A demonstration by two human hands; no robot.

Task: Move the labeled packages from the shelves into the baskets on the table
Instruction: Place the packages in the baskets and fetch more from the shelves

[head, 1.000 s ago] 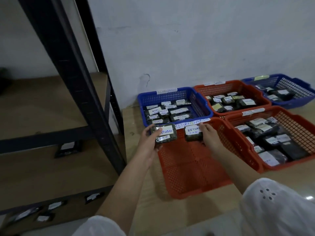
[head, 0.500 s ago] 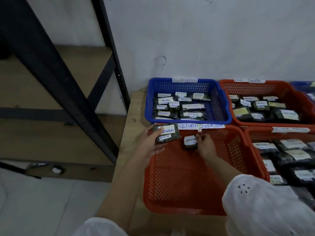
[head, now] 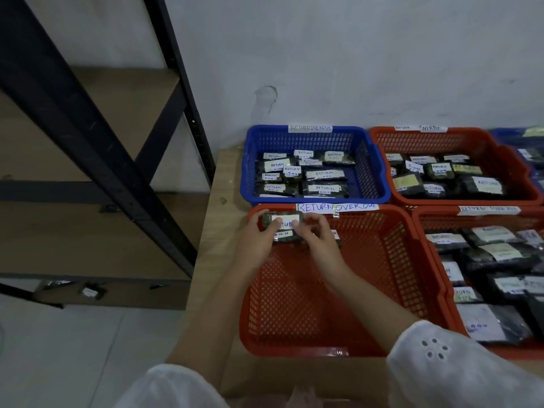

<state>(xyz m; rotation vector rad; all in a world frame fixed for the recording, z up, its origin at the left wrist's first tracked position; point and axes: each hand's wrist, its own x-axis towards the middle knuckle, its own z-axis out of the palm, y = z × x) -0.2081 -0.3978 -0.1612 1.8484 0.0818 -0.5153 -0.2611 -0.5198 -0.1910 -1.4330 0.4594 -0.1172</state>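
A dark labeled package (head: 282, 223) with a white "RETURN" label sits low in the far-left corner of the front orange basket (head: 312, 307). My left hand (head: 259, 241) grips its left side. My right hand (head: 319, 242) has thumb and fingers curled at its right edge. A second labeled package (head: 335, 234) lies on the basket floor just behind my right hand and is mostly hidden. The basket rim carries a "RETURN OVERDUE" tag (head: 335, 207).
A blue basket (head: 250, 163) and two more orange baskets (head: 379, 136) (head: 418, 216) hold several labeled packages. The table edge (head: 206, 231) runs along the left. The black shelf frame (head: 97, 148) stands to the left, with small packages (head: 89, 291) on its lowest shelf.
My right hand left its package on the basket floor and moved left onto the package in my left hand. That package has come down into the basket corner. The camera has tilted down.
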